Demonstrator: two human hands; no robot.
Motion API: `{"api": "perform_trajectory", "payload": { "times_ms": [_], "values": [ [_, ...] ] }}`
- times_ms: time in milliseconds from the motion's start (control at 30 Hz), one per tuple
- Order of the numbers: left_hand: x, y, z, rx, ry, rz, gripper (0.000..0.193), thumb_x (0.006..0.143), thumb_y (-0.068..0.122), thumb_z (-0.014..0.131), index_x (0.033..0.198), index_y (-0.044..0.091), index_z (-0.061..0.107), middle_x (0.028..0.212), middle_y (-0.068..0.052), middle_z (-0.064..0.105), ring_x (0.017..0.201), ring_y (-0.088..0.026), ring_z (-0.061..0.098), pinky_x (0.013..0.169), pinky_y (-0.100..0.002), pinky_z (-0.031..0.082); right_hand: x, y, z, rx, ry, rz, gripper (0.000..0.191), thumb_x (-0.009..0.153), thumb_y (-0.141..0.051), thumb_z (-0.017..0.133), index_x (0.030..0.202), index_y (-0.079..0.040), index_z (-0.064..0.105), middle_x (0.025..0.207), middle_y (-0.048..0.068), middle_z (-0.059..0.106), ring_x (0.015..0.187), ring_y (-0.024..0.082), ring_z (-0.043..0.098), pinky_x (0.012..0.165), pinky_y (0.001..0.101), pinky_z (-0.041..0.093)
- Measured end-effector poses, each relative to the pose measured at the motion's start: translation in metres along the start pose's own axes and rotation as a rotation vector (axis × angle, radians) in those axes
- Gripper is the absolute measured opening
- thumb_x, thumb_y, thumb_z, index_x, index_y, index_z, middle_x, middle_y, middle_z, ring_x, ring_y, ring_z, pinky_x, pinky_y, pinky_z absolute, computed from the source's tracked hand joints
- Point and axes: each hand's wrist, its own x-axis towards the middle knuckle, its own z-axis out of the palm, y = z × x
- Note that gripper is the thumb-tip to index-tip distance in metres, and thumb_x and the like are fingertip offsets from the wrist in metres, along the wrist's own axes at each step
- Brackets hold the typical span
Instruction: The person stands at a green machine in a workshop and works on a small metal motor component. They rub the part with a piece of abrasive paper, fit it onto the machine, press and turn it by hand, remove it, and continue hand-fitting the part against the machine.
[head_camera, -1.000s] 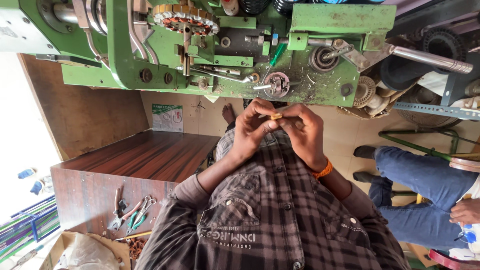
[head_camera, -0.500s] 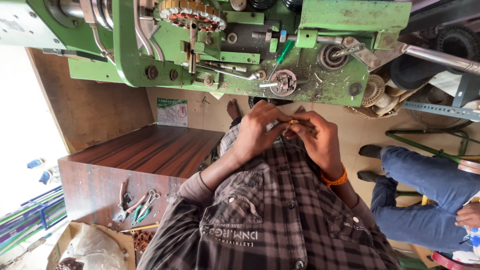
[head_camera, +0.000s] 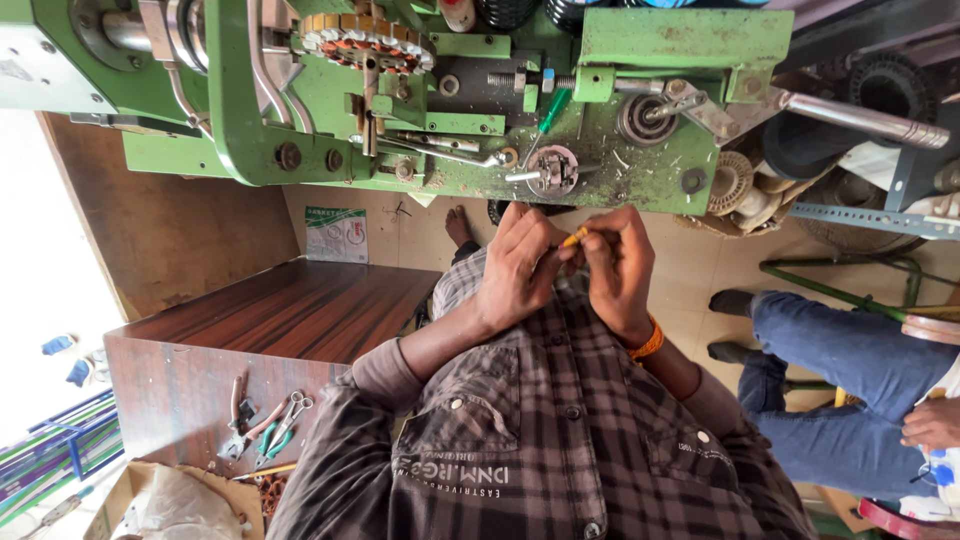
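1. Left hand (head_camera: 520, 265) and right hand (head_camera: 618, 262), frame centre, both pinch a small yellow-orange sleeve piece (head_camera: 574, 238).
2. Piece: short, slender; long axis slants toward upper right.
3. Above: green metal winding machine (head_camera: 640, 170).

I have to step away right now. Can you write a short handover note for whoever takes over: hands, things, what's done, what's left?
Left hand: fingertips pinched on the small yellow piece, held at chest height.
Right hand: pinched on the same piece from the other side; orange band on its wrist.
Things: green machine just beyond the hands; pliers and scissors lie on the wooden table to the left.
Done: the piece is in hand.
Left: it is not on the machine; the tools lie untouched.
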Motion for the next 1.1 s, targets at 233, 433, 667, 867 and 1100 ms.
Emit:
{"api": "perform_trajectory", "payload": {
  "times_ms": [233, 433, 667, 867, 1100],
  "values": [
    [0.027, 0.046, -0.039, -0.369, -0.071, 0.616, 0.027, 0.097, 0.027, 0.053, 0.093, 0.005, 0.065, 0.094, -0.008, 0.065, 0.081, -0.021, 0.061, 0.068, -0.035, 0.052, 0.004, -0.127, -0.012, -0.064, -0.218, -0.543, 0.01, 0.096, -0.003, 0.066, 0.101, -0.004, 0.058, 0.086, 0.011, 0.064, 0.076, 0.027, 0.067, 0.068, 0.0435, 0.054],
    [0.032, 0.112, -0.041, -0.729, -0.106, 0.78, 0.029, 0.101, 0.009, 0.038, 0.084, 0.004, 0.061, 0.086, -0.011, 0.063, 0.064, -0.02, 0.06, 0.056, -0.033, 0.052, -0.045, -0.163, -0.012, 0.296, -0.106, -0.62, 0.017, 0.089, -0.009, 0.069, 0.099, -0.015, 0.056, 0.074, 0.003, 0.058, 0.058, 0.021, 0.056, 0.049, 0.0364, 0.046],
    [0.033, 0.112, -0.018, -1.041, -0.188, 0.901, 0.029, 0.102, 0.01, 0.037, 0.079, 0.008, 0.054, 0.09, -0.015, 0.064, 0.071, -0.027, 0.065, 0.065, -0.038, 0.057, -0.064, -0.136, -0.016, 0.414, -0.139, -0.776, 0.01, 0.099, -0.012, 0.061, 0.105, -0.008, 0.054, 0.08, 0.007, 0.06, 0.061, 0.021, 0.056, 0.054, 0.0345, 0.049],
    [0.039, 0.111, -0.011, -1.205, -0.149, 0.933, 0.029, 0.102, 0.004, 0.04, 0.079, 0.008, 0.057, 0.093, -0.015, 0.062, 0.08, -0.033, 0.067, 0.068, -0.042, 0.057, -0.061, -0.137, -0.013, 0.389, -0.1, -0.758, 0.01, 0.107, -0.014, 0.057, 0.108, -0.004, 0.054, 0.083, 0.008, 0.059, 0.064, 0.018, 0.054, 0.059, 0.032, 0.049],
    [0.042, 0.105, -0.014, -1.246, -0.113, 1.037, 0.033, 0.108, 0.009, 0.046, 0.077, 0.013, 0.057, 0.086, -0.01, 0.057, 0.083, -0.039, 0.067, 0.071, -0.05, 0.058, -0.02, -0.065, -0.027, -0.028, 0.319, -0.141, 0.018, 0.116, -0.017, 0.053, 0.111, 0.0, 0.053, 0.087, 0.009, 0.057, 0.067, 0.015, 0.052, 0.064, 0.029, 0.05]
  ]
}}
